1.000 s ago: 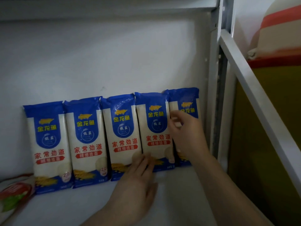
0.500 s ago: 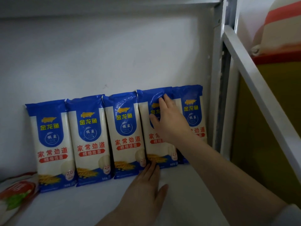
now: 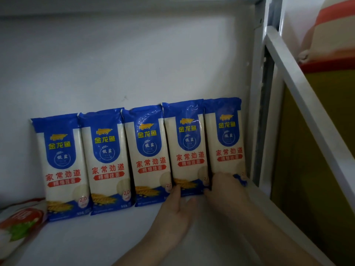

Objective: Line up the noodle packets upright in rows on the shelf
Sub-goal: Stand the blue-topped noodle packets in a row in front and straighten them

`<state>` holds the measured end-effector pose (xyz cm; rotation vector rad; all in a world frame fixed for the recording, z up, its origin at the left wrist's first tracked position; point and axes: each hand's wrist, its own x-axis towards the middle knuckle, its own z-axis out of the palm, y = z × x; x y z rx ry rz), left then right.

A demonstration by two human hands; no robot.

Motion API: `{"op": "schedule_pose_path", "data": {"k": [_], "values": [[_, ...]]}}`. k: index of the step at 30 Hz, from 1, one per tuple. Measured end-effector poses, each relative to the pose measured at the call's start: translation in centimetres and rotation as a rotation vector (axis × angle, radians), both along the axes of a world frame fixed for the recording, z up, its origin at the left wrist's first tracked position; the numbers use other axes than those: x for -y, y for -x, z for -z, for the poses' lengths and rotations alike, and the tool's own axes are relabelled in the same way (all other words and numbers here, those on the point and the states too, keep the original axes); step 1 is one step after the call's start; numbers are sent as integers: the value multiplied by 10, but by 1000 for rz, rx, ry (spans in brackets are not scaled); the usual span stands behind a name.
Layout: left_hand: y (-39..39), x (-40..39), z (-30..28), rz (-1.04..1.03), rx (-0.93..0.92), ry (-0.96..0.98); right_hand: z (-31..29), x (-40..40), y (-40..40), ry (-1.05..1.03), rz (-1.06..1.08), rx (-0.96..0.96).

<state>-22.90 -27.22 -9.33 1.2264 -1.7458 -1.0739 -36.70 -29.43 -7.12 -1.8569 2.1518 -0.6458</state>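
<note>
Several blue-and-white noodle packets stand upright side by side, leaning on the white back wall, from the leftmost packet (image 3: 61, 166) to the rightmost packet (image 3: 225, 139). My left hand (image 3: 176, 210) lies flat on the shelf board (image 3: 96, 237), its straight fingertips touching the bottom edge of the fourth packet (image 3: 187, 150). My right hand (image 3: 224, 187) presses against the foot of the rightmost packet and hides its lower corner. Neither hand holds anything.
A red-and-white packet (image 3: 21, 221) lies flat at the shelf's left edge. The white upright post (image 3: 257, 93) stands right beside the last packet. A white rail (image 3: 307, 104) slants down at the right, with a striped sack (image 3: 334, 25) beyond it.
My right hand came down from the top of the fourth packet to the foot of the rightmost one. The rightmost packet now stands level with its neighbours. My left hand barely shifted.
</note>
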Motion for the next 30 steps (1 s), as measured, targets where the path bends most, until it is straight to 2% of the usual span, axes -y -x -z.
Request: {"op": "schedule_pose_path", "data": {"k": [8, 15, 20, 24, 26, 28, 30], "values": [[2, 3, 9, -99, -106, -50, 24, 15, -3, 84, 80, -108], [6, 10, 12, -115, -74, -59, 34, 24, 3, 146, 78, -119], [9, 8, 20, -158, -13, 56, 33, 21, 2, 170, 64, -104], [5, 12, 28, -215, 6, 238, 27, 12, -1, 322, -27, 74], [5, 14, 28, -174, 2, 278, 26, 12, -6, 311, -151, 254], [5, 18, 26, -115, -31, 189, 25, 12, -9, 226, -226, 476], [5, 26, 25, -81, -85, 95, 27, 15, -8, 176, -241, 598]]}}
